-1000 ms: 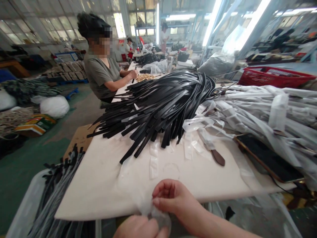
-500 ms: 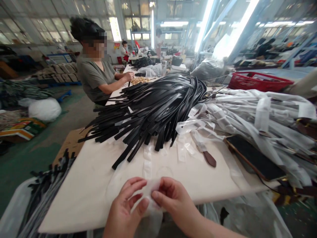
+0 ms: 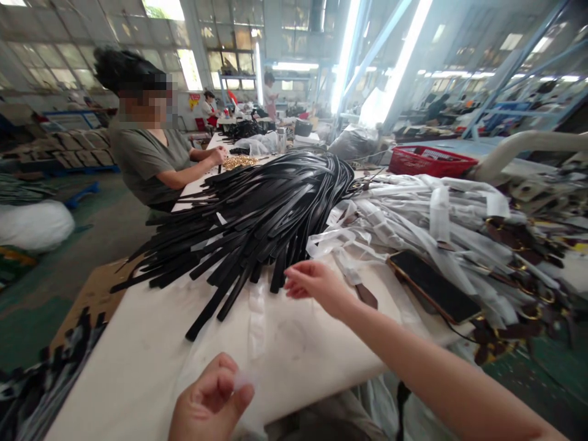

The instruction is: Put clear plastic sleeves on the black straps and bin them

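Observation:
My left hand (image 3: 214, 398), low in the view over the near table edge, pinches a piece of translucent plastic film (image 3: 245, 380) between thumb and fingers. Farther forward, my right hand (image 3: 305, 282) is at the front ends of a large pile of black straps (image 3: 275, 202). Its fingers are bent together, and whether they hold a strap end is too unclear to tell. Between the hands, a clear plastic strip (image 3: 257, 321) lies on the white table (image 3: 312, 349). A brown strap tip (image 3: 367, 297) shows to the right of my right hand.
White-wrapped straps (image 3: 413, 208) cover the table's right side, with a phone (image 3: 434, 285) beside them. Behind them is a red basket (image 3: 427, 160). A person (image 3: 147, 153) works at the left table edge by small gold pieces (image 3: 239, 162). More black straps (image 3: 59, 373) stand lower left.
My hands have separated. The right has left the film and moved forward to the black straps; the left has kept the film and moved left. The camera view has turned right.

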`<state>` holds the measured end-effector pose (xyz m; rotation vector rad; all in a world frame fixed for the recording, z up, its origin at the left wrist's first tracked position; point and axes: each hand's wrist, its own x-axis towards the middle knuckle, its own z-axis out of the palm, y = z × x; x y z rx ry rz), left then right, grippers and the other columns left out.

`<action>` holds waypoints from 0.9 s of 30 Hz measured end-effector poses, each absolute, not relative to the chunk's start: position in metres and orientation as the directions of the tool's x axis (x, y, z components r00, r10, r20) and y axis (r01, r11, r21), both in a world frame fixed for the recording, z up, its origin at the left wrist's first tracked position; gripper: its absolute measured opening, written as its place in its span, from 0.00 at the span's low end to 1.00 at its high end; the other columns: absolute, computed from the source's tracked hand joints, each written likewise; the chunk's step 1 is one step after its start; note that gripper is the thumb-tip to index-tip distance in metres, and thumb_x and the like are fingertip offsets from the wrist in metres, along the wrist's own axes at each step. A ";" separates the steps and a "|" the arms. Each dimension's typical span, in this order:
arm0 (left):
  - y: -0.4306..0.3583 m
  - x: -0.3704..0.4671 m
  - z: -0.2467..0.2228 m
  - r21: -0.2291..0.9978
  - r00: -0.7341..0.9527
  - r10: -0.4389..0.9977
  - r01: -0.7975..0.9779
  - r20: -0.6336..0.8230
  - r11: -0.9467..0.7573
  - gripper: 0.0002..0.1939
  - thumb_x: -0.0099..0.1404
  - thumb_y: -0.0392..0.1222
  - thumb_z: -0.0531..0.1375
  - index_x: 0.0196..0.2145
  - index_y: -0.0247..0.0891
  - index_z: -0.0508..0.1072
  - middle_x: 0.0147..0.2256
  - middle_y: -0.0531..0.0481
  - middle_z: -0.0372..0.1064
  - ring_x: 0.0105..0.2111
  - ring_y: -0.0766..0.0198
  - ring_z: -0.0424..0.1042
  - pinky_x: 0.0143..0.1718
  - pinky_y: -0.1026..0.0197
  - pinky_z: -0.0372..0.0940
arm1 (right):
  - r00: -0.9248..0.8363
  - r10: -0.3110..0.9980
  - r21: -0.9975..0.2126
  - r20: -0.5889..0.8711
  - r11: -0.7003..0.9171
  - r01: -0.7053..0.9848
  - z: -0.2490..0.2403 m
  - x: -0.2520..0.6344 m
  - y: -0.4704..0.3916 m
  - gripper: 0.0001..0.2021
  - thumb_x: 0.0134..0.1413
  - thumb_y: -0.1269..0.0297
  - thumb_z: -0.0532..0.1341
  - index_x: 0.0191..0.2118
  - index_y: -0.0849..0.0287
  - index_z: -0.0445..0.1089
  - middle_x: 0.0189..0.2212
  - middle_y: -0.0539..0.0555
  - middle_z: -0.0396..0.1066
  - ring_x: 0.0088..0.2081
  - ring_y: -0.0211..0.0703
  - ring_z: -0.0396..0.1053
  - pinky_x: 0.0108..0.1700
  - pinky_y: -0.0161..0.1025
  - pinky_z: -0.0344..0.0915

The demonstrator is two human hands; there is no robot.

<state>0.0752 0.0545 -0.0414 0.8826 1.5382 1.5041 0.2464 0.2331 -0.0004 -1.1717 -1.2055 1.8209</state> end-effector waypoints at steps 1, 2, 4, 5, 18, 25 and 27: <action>0.054 0.074 -0.045 0.998 -0.446 0.893 -0.051 -0.064 0.046 0.24 0.48 0.54 0.73 0.16 0.35 0.65 0.26 0.56 0.59 0.25 0.71 0.59 0.26 0.71 0.57 | -0.354 0.871 -0.925 -0.341 -0.379 -0.042 0.001 0.243 0.253 0.12 0.59 0.60 0.65 0.33 0.65 0.70 0.24 0.52 0.73 0.25 0.35 0.72 0.29 0.31 0.68; 0.053 0.074 -0.048 0.998 -0.447 0.893 -0.048 -0.060 0.043 0.24 0.48 0.53 0.72 0.16 0.35 0.65 0.26 0.56 0.59 0.25 0.71 0.59 0.26 0.71 0.57 | -0.326 0.874 -0.918 -0.361 -0.394 -0.037 0.002 0.239 0.271 0.11 0.62 0.61 0.62 0.34 0.66 0.69 0.25 0.52 0.72 0.25 0.34 0.72 0.29 0.31 0.69; 0.052 0.074 -0.047 0.999 -0.449 0.892 -0.023 -0.046 0.040 0.24 0.48 0.52 0.73 0.16 0.36 0.64 0.27 0.55 0.61 0.26 0.70 0.61 0.28 0.70 0.59 | -0.288 0.865 -0.901 -0.411 -0.434 -0.016 -0.001 0.228 0.301 0.10 0.65 0.63 0.59 0.38 0.66 0.69 0.28 0.51 0.72 0.26 0.34 0.71 0.28 0.31 0.69; 0.051 0.074 -0.044 0.999 -0.453 0.891 -0.002 -0.036 0.039 0.24 0.48 0.52 0.73 0.16 0.36 0.65 0.27 0.55 0.62 0.26 0.69 0.62 0.29 0.69 0.60 | -0.276 0.857 -0.891 -0.435 -0.453 -0.004 -0.004 0.222 0.312 0.09 0.65 0.63 0.59 0.40 0.66 0.69 0.30 0.51 0.71 0.27 0.34 0.70 0.28 0.32 0.70; 0.044 0.074 -0.016 0.964 -0.419 0.908 0.242 -0.002 0.114 0.16 0.52 0.51 0.70 0.17 0.40 0.72 0.27 0.54 0.67 0.28 0.64 0.68 0.36 0.65 0.61 | -0.799 0.540 -0.885 -0.264 -0.465 -0.021 0.023 0.247 0.195 0.19 0.45 0.56 0.72 0.23 0.63 0.65 0.14 0.49 0.67 0.12 0.30 0.59 0.12 0.27 0.53; 0.044 0.077 -0.005 0.963 -0.422 0.906 0.230 -0.029 0.138 0.09 0.49 0.39 0.67 0.17 0.40 0.72 0.27 0.55 0.67 0.29 0.65 0.68 0.35 0.67 0.61 | -0.781 0.620 -0.990 -0.077 -0.140 -0.013 0.035 0.256 0.156 0.16 0.48 0.58 0.71 0.25 0.62 0.66 0.17 0.48 0.65 0.16 0.29 0.60 0.16 0.25 0.55; 0.044 0.078 -0.004 0.968 -0.428 0.903 0.205 -0.044 0.144 0.08 0.49 0.39 0.67 0.17 0.40 0.72 0.27 0.54 0.67 0.29 0.65 0.68 0.35 0.68 0.61 | -0.787 0.615 -0.995 -0.053 -0.100 -0.011 0.033 0.256 0.158 0.15 0.50 0.58 0.69 0.25 0.62 0.65 0.17 0.48 0.65 0.16 0.30 0.60 0.16 0.26 0.55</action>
